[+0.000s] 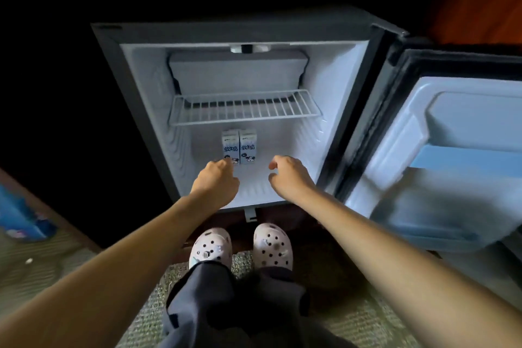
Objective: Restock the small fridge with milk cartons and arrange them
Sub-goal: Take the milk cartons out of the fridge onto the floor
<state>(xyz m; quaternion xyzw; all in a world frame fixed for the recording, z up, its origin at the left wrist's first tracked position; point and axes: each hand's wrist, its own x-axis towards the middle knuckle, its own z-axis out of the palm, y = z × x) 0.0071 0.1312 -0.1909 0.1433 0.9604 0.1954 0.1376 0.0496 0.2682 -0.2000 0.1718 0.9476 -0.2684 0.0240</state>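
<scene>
Currently: fridge stands with its door swung wide to the right. Two milk cartons stand upright on the fridge floor under the wire shelf, about mid-depth and slightly left of centre. The left carton and right carton touch side to side, printed faces forward.

Left hand reaches in at the front of the floor, knuckles up. Its curled fingertips overlap the left carton's lower front corner; cannot tell whether they grip it or only touch.

Right hand hovers right of the cartons, apart from them, fingers loosely curled, thumb and forefinger apart, holding nothing.

Pale clogs show below the fridge's front edge.
</scene>
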